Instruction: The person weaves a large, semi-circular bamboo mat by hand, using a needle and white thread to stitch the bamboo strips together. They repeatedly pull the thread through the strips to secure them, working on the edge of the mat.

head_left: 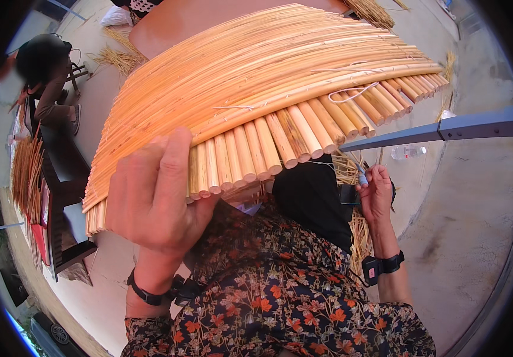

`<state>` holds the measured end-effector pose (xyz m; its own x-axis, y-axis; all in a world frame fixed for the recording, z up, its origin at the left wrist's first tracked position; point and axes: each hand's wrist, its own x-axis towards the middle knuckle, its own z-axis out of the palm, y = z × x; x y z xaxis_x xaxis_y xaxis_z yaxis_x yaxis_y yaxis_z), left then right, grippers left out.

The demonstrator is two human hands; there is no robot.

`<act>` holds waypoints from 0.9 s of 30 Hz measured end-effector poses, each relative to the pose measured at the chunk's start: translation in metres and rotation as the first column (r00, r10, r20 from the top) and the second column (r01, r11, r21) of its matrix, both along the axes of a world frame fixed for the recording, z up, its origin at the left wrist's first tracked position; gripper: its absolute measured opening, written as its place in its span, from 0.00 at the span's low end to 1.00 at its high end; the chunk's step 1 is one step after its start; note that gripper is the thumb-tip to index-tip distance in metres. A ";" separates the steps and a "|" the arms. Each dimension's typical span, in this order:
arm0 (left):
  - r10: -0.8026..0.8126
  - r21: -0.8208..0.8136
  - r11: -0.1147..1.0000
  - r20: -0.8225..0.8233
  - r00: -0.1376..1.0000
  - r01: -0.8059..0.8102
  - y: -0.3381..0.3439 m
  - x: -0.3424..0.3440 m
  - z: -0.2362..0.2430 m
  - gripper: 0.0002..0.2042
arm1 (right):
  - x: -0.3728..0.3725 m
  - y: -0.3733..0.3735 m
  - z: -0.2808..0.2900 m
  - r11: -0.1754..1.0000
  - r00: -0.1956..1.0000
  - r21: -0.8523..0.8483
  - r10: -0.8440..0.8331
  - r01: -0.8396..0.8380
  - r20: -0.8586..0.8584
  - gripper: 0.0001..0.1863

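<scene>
A wide mat of pale yellow reeds (pixel 250 65), laid side by side, spreads in front of me. One reed lies crosswise near its edge, bound with white thread, and a loose loop of white thread (pixel 354 94) rests there. My left hand (pixel 152 190) is closed over the mat's near left edge, thumb on top, the other fingers partly hidden. Below the mat's right side, my right hand (pixel 376 189) is pinched, apart from the mat. A small pale blue thing shows at its fingertips; whether it is held or wrapped on a finger I cannot tell.
A brown table (pixel 185 21) stands beneath the mat's far side. A grey metal bar (pixel 435 130) juts in from the right, above a clear plastic bottle (pixel 408 152). Straw (pixel 357 244) lies by my leg. At left, another person (pixel 48 77) sits near a dark bench (pixel 66 160) with reed bundles.
</scene>
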<state>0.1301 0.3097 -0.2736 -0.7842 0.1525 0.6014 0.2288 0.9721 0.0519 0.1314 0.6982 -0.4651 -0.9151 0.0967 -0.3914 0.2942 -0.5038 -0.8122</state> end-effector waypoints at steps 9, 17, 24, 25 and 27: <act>-0.028 0.061 0.998 -0.024 0.999 0.030 -0.024 -0.058 0.065 0.07 | -0.026 0.009 -0.001 0.838 0.959 -0.479 -0.279 0.262 0.037 0.05; -0.064 0.042 0.997 -0.053 0.997 0.066 -0.025 -0.069 0.075 0.12 | 0.009 0.036 -0.035 0.847 0.911 -0.360 -0.412 0.392 0.021 0.05; -0.094 0.001 0.996 0.056 0.994 0.094 -0.036 -0.092 0.100 0.14 | -0.035 -0.083 0.099 0.983 0.956 -0.030 0.167 -0.179 -0.242 0.07; -0.093 0.028 0.995 0.098 0.991 0.091 -0.038 -0.097 0.109 0.14 | -0.047 -0.099 0.120 0.959 0.918 0.020 0.275 -0.281 -0.285 0.06; -0.135 0.027 0.991 0.081 0.988 0.133 -0.044 -0.104 0.122 0.14 | -0.074 -0.141 0.166 0.928 0.836 0.049 0.355 -0.369 -0.418 0.04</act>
<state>0.0262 0.2653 -0.1513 -0.8049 0.2472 0.5395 0.3509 0.9314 0.0967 0.0578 0.5568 -0.2993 -0.9596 -0.2794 0.0324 0.1025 -0.4549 -0.8846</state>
